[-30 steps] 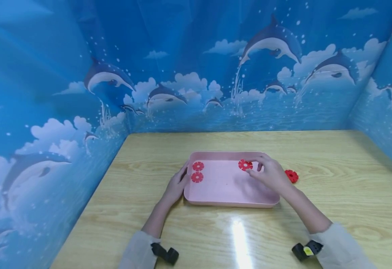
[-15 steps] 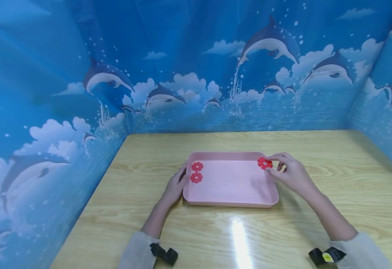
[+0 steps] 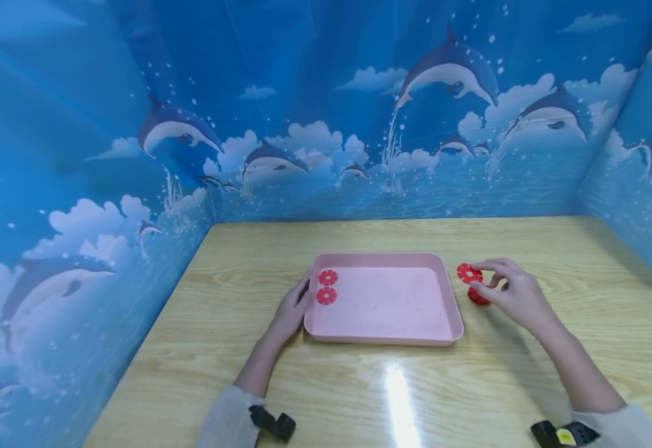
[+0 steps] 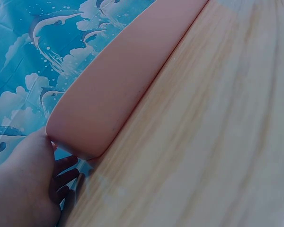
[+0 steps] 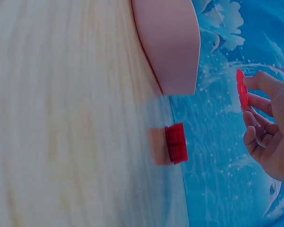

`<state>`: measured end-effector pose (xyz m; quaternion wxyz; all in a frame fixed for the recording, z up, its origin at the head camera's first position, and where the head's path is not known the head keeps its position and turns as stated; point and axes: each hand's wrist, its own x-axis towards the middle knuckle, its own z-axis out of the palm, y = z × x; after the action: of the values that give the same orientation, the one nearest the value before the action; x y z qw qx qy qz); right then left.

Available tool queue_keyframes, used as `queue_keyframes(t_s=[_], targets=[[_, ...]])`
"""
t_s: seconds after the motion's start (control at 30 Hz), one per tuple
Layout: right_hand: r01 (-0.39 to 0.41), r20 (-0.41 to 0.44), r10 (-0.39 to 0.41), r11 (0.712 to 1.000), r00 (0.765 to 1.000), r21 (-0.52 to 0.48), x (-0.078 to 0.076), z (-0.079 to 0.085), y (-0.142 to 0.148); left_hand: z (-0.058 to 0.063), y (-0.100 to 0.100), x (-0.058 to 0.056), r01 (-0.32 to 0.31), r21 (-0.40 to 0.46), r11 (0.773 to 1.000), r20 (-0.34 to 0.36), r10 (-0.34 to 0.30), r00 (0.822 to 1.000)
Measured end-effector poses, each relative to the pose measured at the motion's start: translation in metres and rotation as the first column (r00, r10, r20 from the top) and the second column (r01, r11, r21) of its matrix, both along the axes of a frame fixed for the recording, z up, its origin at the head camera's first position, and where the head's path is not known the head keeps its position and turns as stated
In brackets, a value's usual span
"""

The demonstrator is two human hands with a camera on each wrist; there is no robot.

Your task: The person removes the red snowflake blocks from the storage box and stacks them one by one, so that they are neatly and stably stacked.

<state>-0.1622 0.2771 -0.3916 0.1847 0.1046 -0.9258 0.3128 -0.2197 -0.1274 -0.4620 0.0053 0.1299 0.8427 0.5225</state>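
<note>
A shallow pink tray point(image 3: 382, 341) lies on the table. My left hand point(image 3: 292, 311) rests against its left wall, fingers along the outside; in the left wrist view the hand point(image 4: 26, 182) touches the tray's corner. My right hand point(image 3: 513, 295) pinches a red notched plastic disc point(image 3: 469, 273) between thumb and fingertips, right of the tray. In the right wrist view this disc point(image 5: 242, 89) appears edge-on, raised off the table. A small stack of similar red discs point(image 3: 478, 295) stands just under it, partly hidden by the hand in the head view.
Two red notched discs, a rear one point(image 3: 328, 277) and a front one point(image 3: 326, 295), lie in a column at the tray's left end. The wood-grain table point(image 3: 337, 386) meets a blue dolphin-print backdrop point(image 3: 303, 124) at the back and sides.
My right hand has moved right with the pinched disc, from over the tray past its right wall to above the stack. My left hand has stayed against the tray.
</note>
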Motion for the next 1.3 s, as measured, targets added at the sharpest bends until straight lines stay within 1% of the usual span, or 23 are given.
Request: queue_keyframes(t_s=[0.2, 0.33, 0.53, 0.63, 0.77, 0.93, 1.1, 1.3], targets=[[0.018, -0.011, -0.018, 1.000, 1.000, -0.002, 0.001, -0.008, 0.015, 0.000, 0.000, 0.000, 0.008, 0.011, 1.000, 0.010, -0.009, 1.000], [0.029, -0.008, -0.029, 0.999, 1.000, -0.014, 0.000, -0.013, 0.023, 0.002, 0.001, 0.001, 0.000, 0.012, 1.000, 0.023, 0.000, 1.000], [0.032, 0.051, -0.031, 0.999, 0.998, -0.014, 0.001, -0.023, 0.035, 0.002, 0.001, 0.003, -0.007, 0.008, 1.000, 0.030, 0.007, 1.000], [0.029, 0.064, -0.028, 0.999, 0.998, -0.017, 0.000, -0.029, 0.040, 0.003, 0.000, 0.004, -0.001, 0.009, 1.000, 0.016, 0.001, 1.000], [0.018, 0.046, -0.017, 1.000, 0.999, -0.026, -0.003, -0.039, 0.045, 0.002, 0.000, 0.003, 0.002, 0.007, 1.000, -0.001, -0.002, 1.000], [-0.014, 0.008, 0.015, 0.999, 1.000, -0.044, -0.005, -0.050, 0.047, 0.003, 0.001, 0.003, 0.000, 0.003, 1.000, 0.021, 0.000, 1.000], [-0.042, -0.015, 0.041, 0.998, 0.999, -0.044, -0.006, -0.055, 0.047, 0.004, 0.002, 0.002, -0.002, 0.001, 1.000, 0.029, 0.002, 1.000], [-0.057, -0.003, 0.057, 0.998, 0.998, -0.032, -0.006, -0.057, 0.048, 0.004, 0.002, 0.002, -0.004, 0.002, 1.000, 0.030, 0.004, 1.000]])
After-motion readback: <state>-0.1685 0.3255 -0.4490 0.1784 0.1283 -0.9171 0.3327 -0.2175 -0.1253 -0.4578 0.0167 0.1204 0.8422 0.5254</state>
